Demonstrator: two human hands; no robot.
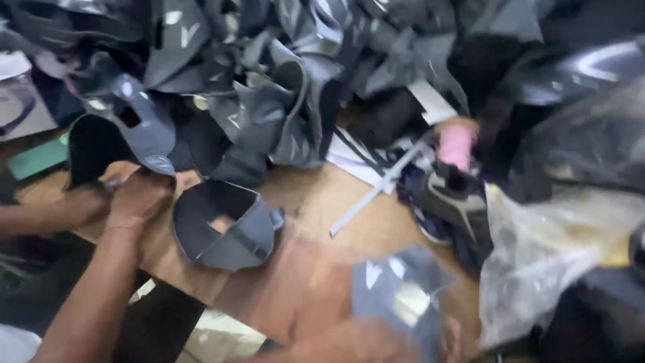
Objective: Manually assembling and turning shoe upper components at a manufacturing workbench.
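Everything near the bottom edge is motion-blurred. My right hand (376, 344) shows there as a smear and grips a grey shoe-upper piece (402, 296) with pale markings, held just above the wooden table (316, 202). My left hand is out of sight. At the left, another person's two hands (138, 196) meet on a dark grey shoe upper (117, 134), with both forearms coming in from the left edge. A curled grey upper (225, 225) with a cut-out lies on the table right beside those hands.
A big heap of grey and black shoe uppers (289, 74) fills the back of the table. To the right are a pink roll (457, 146), a thin grey strip (376, 191), white paper (349, 161) and crumpled clear plastic bags (544, 255). A green object (37, 158) lies far left.
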